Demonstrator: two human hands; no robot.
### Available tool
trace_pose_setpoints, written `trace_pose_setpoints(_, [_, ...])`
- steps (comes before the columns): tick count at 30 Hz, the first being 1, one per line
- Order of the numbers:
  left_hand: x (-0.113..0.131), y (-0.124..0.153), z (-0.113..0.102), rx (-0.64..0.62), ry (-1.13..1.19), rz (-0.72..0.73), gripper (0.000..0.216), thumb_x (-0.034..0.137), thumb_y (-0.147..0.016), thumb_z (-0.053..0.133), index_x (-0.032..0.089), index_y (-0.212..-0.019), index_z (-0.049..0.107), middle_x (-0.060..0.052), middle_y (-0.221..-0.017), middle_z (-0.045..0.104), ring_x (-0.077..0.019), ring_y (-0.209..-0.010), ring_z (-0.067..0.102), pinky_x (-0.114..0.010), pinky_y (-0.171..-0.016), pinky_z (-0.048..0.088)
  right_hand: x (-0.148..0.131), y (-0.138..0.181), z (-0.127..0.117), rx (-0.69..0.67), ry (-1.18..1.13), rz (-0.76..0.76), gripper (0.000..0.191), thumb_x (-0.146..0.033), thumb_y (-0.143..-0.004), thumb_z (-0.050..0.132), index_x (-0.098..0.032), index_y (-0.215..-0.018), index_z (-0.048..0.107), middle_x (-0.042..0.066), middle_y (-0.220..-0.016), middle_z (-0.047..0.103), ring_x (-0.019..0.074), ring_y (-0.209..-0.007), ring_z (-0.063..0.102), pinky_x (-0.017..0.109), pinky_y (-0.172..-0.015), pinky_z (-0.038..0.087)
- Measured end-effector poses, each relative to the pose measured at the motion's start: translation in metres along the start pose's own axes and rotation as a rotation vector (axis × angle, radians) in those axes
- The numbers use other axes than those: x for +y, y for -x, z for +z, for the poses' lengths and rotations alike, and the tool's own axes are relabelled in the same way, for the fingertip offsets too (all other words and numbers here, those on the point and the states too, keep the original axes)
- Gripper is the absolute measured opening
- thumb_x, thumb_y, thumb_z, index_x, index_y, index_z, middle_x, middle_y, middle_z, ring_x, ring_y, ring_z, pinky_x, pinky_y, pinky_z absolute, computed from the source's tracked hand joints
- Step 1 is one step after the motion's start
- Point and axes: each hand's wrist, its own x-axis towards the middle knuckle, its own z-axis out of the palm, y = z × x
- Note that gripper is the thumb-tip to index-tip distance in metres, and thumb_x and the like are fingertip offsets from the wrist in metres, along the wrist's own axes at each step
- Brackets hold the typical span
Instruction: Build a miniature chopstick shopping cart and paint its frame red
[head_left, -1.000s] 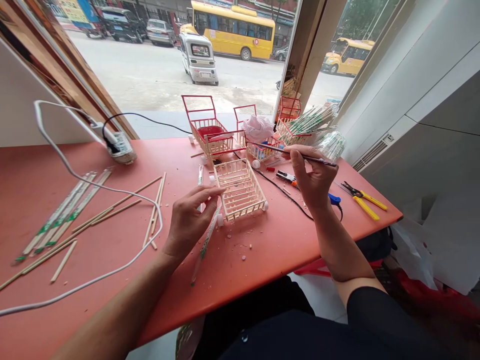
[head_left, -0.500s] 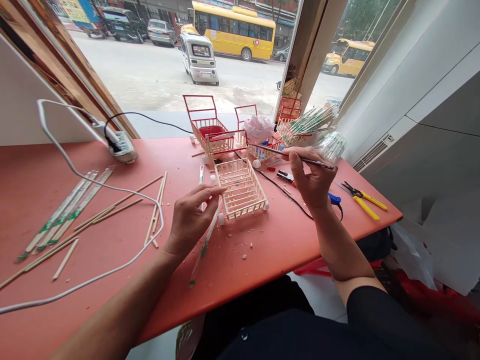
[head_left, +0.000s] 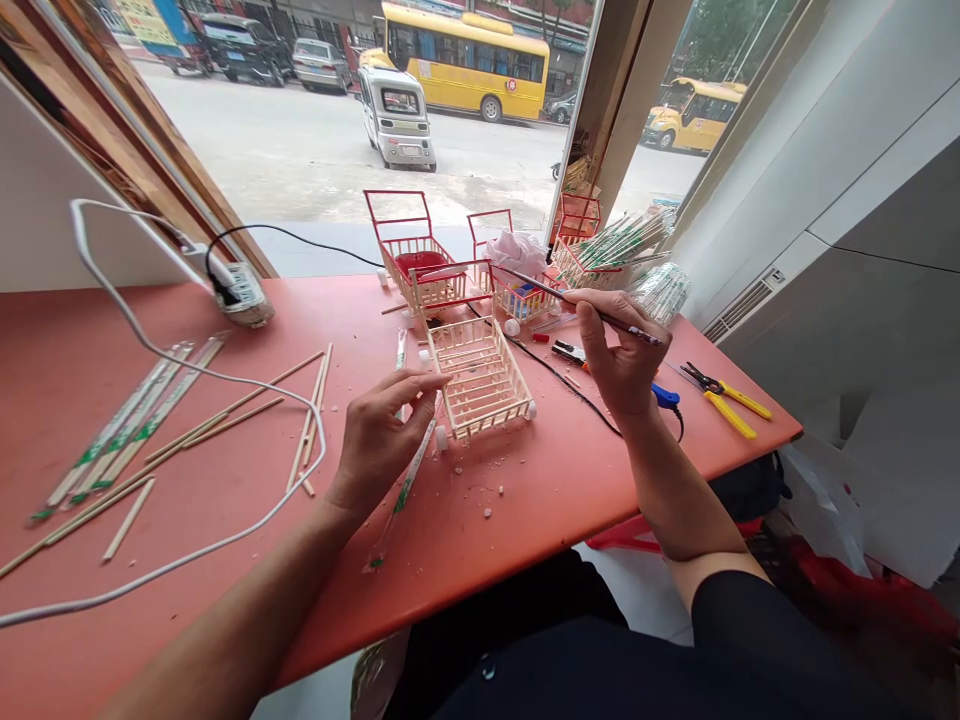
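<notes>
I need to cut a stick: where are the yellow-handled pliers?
In the head view, the yellow-handled pliers lie near the table's right edge, just right of the right hand.

The little cart [head_left: 480, 378] sits between the left hand [head_left: 379, 440] and the right hand [head_left: 619, 365]. A thin tool [head_left: 643, 333] is in the right hand. Pliers [head_left: 729, 403] lie to its right.

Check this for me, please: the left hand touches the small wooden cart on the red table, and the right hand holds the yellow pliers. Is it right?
Not quite. The head view shows the right hand holding a thin dark stick; the yellow pliers lie on the table beside it, untouched. The left hand does touch the small wooden cart.
</notes>
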Motion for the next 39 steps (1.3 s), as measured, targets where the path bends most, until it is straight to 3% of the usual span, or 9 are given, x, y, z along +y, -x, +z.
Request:
trace_pose_setpoints(17, [0.0003, 0.0003, -0.0014, -0.004, -0.006, 0.005, 0.026, 0.029, -0.100, 0.062, 0.021, -0.108, 0.086, -0.006, -0.108, 0.084, -0.0178, -0.092, 0.078, -0.028, -0.082, 0.058, -0.0025, -0.0023, -0.0036, -0.038, 0.014, 0.043, 0.025, -0.028, -0.107, 0.060, -0.024, -0.094, 0.082, 0.004, -0.093, 0.086, 0.0199, -0.086, 0.082, 0.037, -0.086, 0.067])
trace_pose_setpoints(25, [-0.0002, 0.0011, -0.0011, -0.001, 0.017, 0.002, 0.026, 0.028, -0.100, 0.063, 0.021, -0.109, 0.086, -0.006, -0.110, 0.084, -0.0174, -0.092, 0.077, -0.028, -0.083, 0.058, -0.0013, -0.0010, -0.0008, -0.016, -0.012, 0.009, 0.021, -0.023, -0.107, 0.062, -0.024, -0.104, 0.082, 0.003, -0.101, 0.088, 0.0194, -0.092, 0.083, 0.036, -0.089, 0.066])
trace_pose_setpoints(31, [0.0016, 0.0005, -0.0007, -0.006, -0.002, -0.004, 0.026, 0.030, -0.100, 0.062, 0.022, -0.108, 0.086, -0.005, -0.109, 0.084, -0.0179, -0.091, 0.077, -0.029, -0.083, 0.059, -0.0001, -0.0001, -0.0006, -0.021, 0.025, 0.052, 0.025, -0.028, -0.108, 0.060, -0.024, -0.097, 0.082, 0.003, -0.096, 0.087, 0.0196, -0.087, 0.083, 0.036, -0.087, 0.067])
trace_pose_setpoints(39, [0.0014, 0.0004, -0.0008, -0.015, -0.003, -0.025, 0.027, 0.033, -0.099, 0.061, 0.023, -0.107, 0.086, -0.005, -0.109, 0.084, -0.0193, -0.094, 0.077, -0.031, -0.082, 0.059, -0.0005, -0.0001, 0.0006, -0.015, 0.025, 0.074, 0.024, -0.029, -0.109, 0.060, -0.024, -0.102, 0.083, 0.004, -0.098, 0.087, 0.0208, -0.093, 0.083, 0.037, -0.091, 0.067])
